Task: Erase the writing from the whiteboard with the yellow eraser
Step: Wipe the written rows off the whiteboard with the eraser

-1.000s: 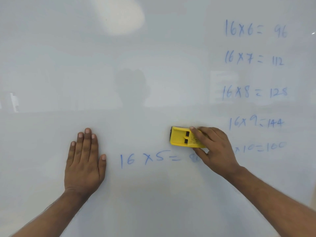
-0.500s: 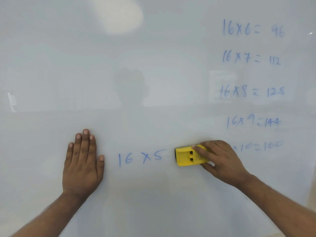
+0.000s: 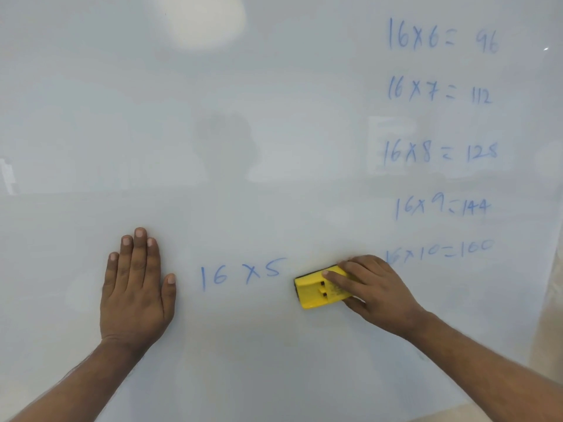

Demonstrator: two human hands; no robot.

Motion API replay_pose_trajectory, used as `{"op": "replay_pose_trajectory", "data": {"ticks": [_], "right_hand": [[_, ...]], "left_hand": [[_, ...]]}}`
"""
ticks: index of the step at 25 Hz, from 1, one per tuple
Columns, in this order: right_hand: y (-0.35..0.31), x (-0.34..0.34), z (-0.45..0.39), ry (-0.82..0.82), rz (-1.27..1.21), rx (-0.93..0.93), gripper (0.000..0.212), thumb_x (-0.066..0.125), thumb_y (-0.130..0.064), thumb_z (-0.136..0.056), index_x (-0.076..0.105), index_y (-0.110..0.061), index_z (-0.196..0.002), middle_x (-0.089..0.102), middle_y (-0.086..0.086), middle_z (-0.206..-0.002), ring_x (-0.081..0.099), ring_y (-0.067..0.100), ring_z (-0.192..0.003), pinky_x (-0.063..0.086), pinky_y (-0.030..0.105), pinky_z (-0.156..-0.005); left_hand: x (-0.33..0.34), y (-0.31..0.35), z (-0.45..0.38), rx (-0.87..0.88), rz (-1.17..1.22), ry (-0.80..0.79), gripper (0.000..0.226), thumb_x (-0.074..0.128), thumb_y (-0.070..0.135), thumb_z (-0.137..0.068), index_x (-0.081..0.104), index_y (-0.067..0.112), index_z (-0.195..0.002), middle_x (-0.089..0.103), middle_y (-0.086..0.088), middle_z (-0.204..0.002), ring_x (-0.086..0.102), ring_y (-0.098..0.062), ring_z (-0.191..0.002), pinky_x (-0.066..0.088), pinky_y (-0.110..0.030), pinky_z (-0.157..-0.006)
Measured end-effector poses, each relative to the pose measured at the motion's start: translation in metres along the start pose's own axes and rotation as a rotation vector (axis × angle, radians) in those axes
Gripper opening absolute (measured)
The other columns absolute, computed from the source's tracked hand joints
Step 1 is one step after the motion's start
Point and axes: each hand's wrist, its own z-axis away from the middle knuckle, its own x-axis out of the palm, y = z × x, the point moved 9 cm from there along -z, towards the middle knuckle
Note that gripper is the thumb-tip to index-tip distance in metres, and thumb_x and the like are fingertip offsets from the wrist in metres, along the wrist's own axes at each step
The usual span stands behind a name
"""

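A whiteboard [image 3: 243,117] fills the view. My right hand [image 3: 374,292] grips the yellow eraser [image 3: 316,289] and presses it flat on the board, just right of the blue writing "16 x 5" [image 3: 240,274]. My left hand [image 3: 137,287] lies flat on the board with fingers together, left of that writing. A column of blue sums [image 3: 438,150] runs down the right side, from "16 x 6 = 96" at the top to "16 x 10 = 160" [image 3: 441,252] right beside my right hand.
The board's right edge [image 3: 548,284] shows at the right, with a pale wall beyond it. A bright lamp reflection [image 3: 204,19] sits at the top of the board.
My right hand brought the eraser down from above the bottom line and wiped over it; the "= 80" after "16 x 5" is gone. My left hand stayed put.
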Motion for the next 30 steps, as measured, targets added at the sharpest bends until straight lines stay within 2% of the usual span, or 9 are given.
{"op": "replay_pose_trajectory", "data": {"ticks": [5,9,14,18,24,30], "right_hand": [[0.020,-0.006,0.021,-0.024,0.061,0.050,0.044,0.054,-0.030,-0.092,0.052,-0.023,-0.135,0.062,0.006,-0.119,0.052,0.026,-0.112,0.036,0.035,-0.102],[0.016,-0.009,0.012,-0.026,0.044,0.077,0.046,0.055,-0.031,-0.092,0.050,-0.024,-0.136,0.064,0.007,-0.118,0.057,0.030,-0.108,0.041,0.038,-0.097],[0.012,-0.030,-0.064,0.160,-0.034,0.220,0.052,0.060,-0.037,-0.093,0.048,-0.022,-0.141,0.062,0.009,-0.115,0.057,0.030,-0.105,0.043,0.041,-0.091],[-0.023,-0.017,-0.083,0.180,-0.034,0.136,0.053,0.060,-0.033,-0.092,0.047,-0.023,-0.142,0.061,0.007,-0.112,0.055,0.029,-0.103,0.041,0.040,-0.090],[-0.040,-0.001,-0.053,0.020,0.060,-0.087,0.052,0.059,-0.026,-0.089,0.049,-0.023,-0.140,0.063,0.006,-0.110,0.056,0.027,-0.097,0.041,0.036,-0.090],[-0.030,-0.023,-0.095,0.181,0.018,0.140,0.056,0.064,-0.032,-0.087,0.050,-0.021,-0.140,0.063,0.009,-0.106,0.059,0.031,-0.092,0.043,0.039,-0.080]], "left_hand": [[0.002,0.000,0.001,-0.011,0.008,-0.010,0.069,0.027,0.034,-0.100,0.009,0.002,-0.159,0.006,-0.011,-0.169,0.003,-0.025,-0.158,0.003,-0.044,-0.128],[0.002,-0.001,0.003,-0.017,0.000,-0.002,0.068,0.026,0.034,-0.101,0.009,0.003,-0.159,0.004,-0.010,-0.169,0.003,-0.026,-0.158,0.004,-0.044,-0.128],[0.002,0.000,0.004,-0.005,-0.009,0.004,0.068,0.027,0.033,-0.101,0.011,0.002,-0.159,0.005,-0.011,-0.169,0.004,-0.027,-0.158,0.004,-0.045,-0.128],[0.001,0.000,0.005,-0.004,-0.014,0.011,0.066,0.026,0.034,-0.102,0.012,0.003,-0.159,0.006,-0.011,-0.170,0.006,-0.027,-0.158,0.005,-0.044,-0.128],[0.000,0.000,0.005,-0.003,-0.016,0.000,0.067,0.027,0.033,-0.101,0.013,0.001,-0.158,0.003,-0.009,-0.170,0.003,-0.025,-0.158,0.003,-0.043,-0.128],[-0.002,0.003,0.006,0.004,-0.031,0.018,0.067,0.029,0.031,-0.100,0.014,0.001,-0.158,0.001,-0.008,-0.170,0.002,-0.024,-0.158,0.003,-0.042,-0.128]]}}
